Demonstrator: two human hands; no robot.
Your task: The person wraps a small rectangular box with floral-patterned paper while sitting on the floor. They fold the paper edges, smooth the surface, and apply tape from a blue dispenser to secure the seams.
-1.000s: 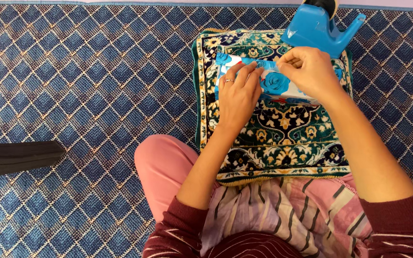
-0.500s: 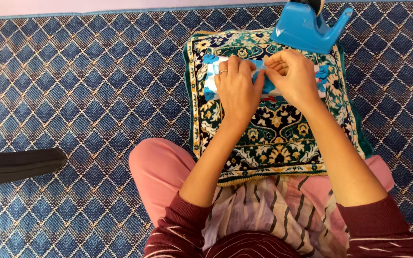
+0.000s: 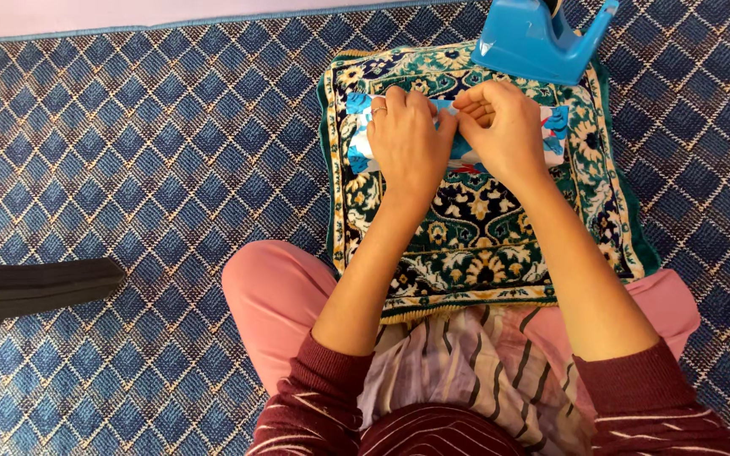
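Head view: left hand (image 3: 407,139) flat on a small parcel wrapped in blue rose-print paper (image 3: 555,127), fingers spread and pressing, ring finger banded. Right hand (image 3: 504,127) beside it, fingertips pinched narrow on the paper's upper fold at the middle of the parcel. Parcel lying on a green patterned cushion (image 3: 483,245) across the lap, blue tape dispenser (image 3: 538,38) just beyond. Compared with a second ago, hands drawn closer together, now touching, covering more of the wrap; fold seemingly being held shut

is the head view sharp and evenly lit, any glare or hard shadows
Head view: soft, even light, no glare; only faint shadow under the left hand and right hand; blue-and-white rose-patterned paper parcel and blue diamond-woven carpet look sharp.
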